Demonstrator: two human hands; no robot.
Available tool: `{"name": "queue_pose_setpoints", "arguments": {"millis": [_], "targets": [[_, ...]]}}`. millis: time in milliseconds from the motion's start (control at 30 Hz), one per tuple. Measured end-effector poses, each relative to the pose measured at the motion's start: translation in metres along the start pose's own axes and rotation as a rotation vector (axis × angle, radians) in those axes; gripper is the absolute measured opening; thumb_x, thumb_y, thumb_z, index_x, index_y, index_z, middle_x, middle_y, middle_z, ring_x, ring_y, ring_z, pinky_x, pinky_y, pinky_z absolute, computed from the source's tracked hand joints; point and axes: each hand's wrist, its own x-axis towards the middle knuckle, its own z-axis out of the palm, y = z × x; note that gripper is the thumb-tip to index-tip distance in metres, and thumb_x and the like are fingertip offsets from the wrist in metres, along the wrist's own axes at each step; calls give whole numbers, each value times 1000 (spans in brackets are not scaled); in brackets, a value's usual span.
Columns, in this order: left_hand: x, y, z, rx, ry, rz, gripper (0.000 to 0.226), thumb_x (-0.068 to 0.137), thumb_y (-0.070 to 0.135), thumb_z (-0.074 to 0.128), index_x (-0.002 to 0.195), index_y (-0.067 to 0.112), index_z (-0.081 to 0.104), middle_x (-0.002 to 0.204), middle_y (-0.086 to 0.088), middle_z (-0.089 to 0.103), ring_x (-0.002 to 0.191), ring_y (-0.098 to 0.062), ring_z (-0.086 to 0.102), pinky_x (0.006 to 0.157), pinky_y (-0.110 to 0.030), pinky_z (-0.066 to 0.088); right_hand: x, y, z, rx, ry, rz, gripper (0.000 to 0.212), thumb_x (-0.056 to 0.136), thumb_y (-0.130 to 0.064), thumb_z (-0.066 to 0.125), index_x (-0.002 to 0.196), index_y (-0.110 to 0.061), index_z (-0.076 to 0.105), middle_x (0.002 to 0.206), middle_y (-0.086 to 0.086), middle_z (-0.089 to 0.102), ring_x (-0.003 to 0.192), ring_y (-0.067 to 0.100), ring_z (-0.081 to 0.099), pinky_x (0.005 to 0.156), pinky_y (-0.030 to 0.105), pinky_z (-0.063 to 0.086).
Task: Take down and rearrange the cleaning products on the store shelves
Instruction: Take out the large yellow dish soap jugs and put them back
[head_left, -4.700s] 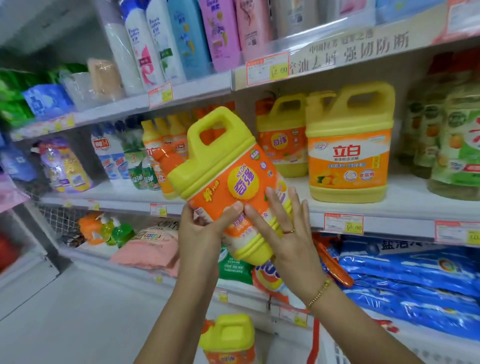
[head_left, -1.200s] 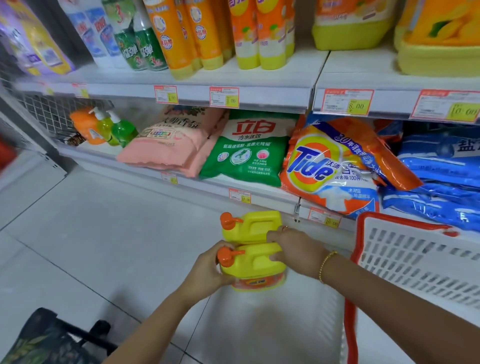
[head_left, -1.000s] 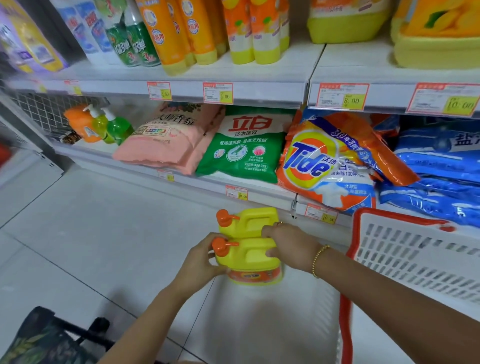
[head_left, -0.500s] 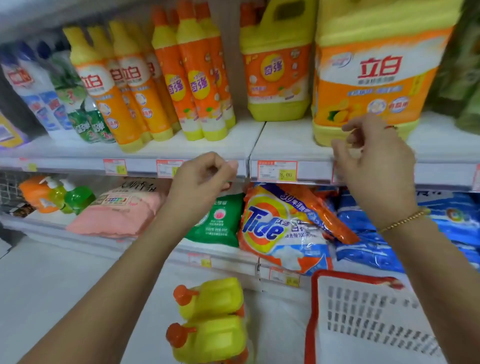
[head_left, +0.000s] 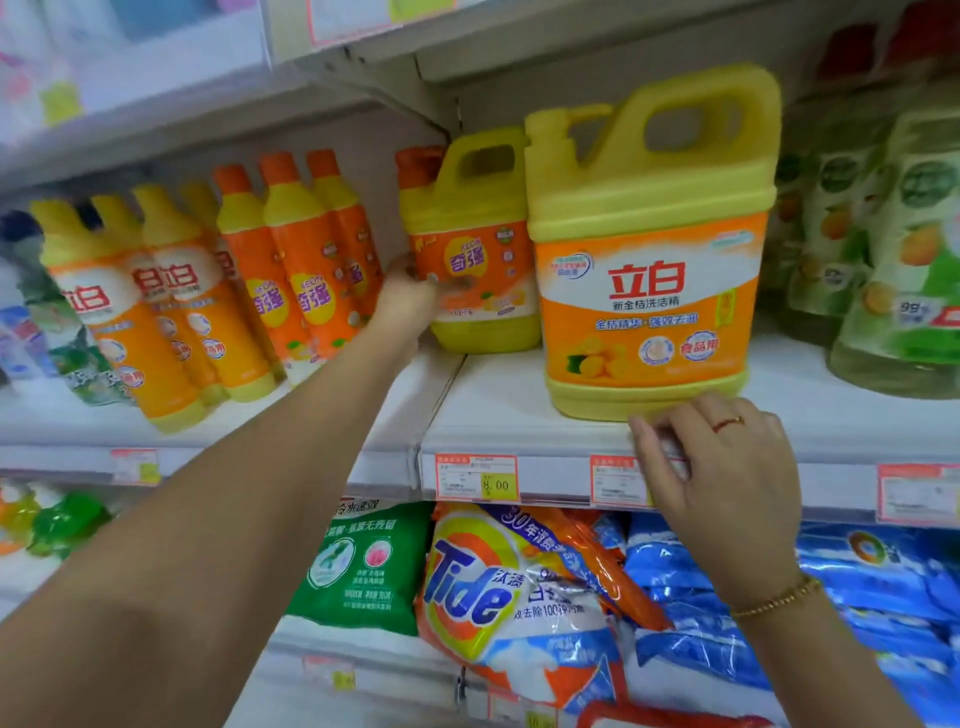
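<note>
At 12 o'clock, the small jug (head_left: 480, 260) is clasped by the left hand (head_left: 408, 304).
One-handed, it may be dropped; the right hand (head_left: 722, 467) is laid on the shelf (head_left: 493, 397), fingers together.

My view is bright and evenly lit; the bottles (head_left: 171, 312) at left smear with blur, and edges bow outward.
</note>
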Motion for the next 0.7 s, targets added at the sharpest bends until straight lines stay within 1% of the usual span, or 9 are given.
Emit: {"name": "queue_pose_setpoints", "arguments": {"millis": [67,167,233,367,433,500,567,633,700], "targets": [[12,8,-1,-14,-69,-39,105,34,34,94,129,12,55,117,-6,69,102,-24,68,93,-46,53,-1,1,2,-4,33,-23,30,89,-32,52,69,-11,60,67,6,57,63,27,52,62,31,28],[7,21,0,-59,-158,-87,88,50,26,88,131,15,54,117,-4,69,104,-22,67,99,-48,49,-3,2,4,-16,69,-52,31,90,-32,53,68,-10,60,66,6,57,62,27,51,62,33,30],[1,21,0,-30,-161,-100,85,53,27,86,131,18,53,118,-3,69,105,-24,66,98,-48,48,-4,2,5,-17,86,-62,31,90,-32,53,68,-10,60,65,6,57,61,26,51,62,33,31],[-17,14,-6,65,-48,-62,100,39,32,93,128,19,50,120,-1,65,103,-27,66,85,-48,56,-4,1,4,-2,79,-47,33,89,-34,52,69,-10,61,66,7,58,62,27,52,62,34,31],[-32,12,-7,101,18,-5,92,45,30,93,125,15,50,119,-4,65,103,-27,65,87,-46,55,-3,0,1,24,49,-24,34,89,-36,50,70,-10,61,67,7,58,63,28,52,64,34,31],[-49,14,-11,144,85,54,88,44,37,92,120,17,53,116,-7,67,103,-26,66,91,-45,53,-2,-1,-4,73,-4,9,34,88,-38,48,72,-12,61,69,6,59,66,27,53,66,33,31],[-69,19,-16,140,100,112,76,50,33,92,114,21,52,114,-2,68,100,-20,66,92,-41,53,0,-3,-11,157,-87,85,33,87,-43,46,77,-15,61,75,2,61,72,25,54,68,30,30],[-92,25,-23,130,108,160,58,65,15,87,110,20,51,105,6,67,92,-10,64,89,-33,53,3,-5,-18,301,-170,191,36,84,-49,45,86,-18,62,83,-1,62,81,21,54,72,27,31],[-117,29,-31,126,123,224,54,69,6,83,111,19,50,99,15,63,86,4,60,82,-20,52,5,-11,-26,407,-207,247,38,82,-52,45,92,-19,61,91,-2,62,89,18,51,76,27,34]]}}
